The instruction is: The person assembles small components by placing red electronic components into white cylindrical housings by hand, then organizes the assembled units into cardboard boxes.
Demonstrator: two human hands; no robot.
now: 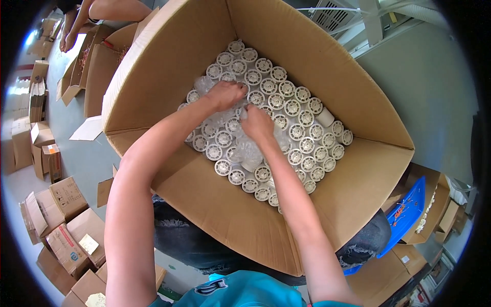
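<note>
Both of my hands reach down into a large open cardboard box. Many white round plastic parts with spoked ends stand upright in rows across its bottom. A crumpled clear plastic bag lies over the middle and left of these rows. My left hand is closed on the bag's upper part. Just to the right and nearer, my right hand is closed too, with its fingers gripping the same plastic. What lies under the bag is partly hidden. One white cylinder lies on its side at the right.
Several cardboard boxes stand on the floor at the left. Another person's hand is at the upper left, near an open carton. A blue tray with small orange pieces sits at the right.
</note>
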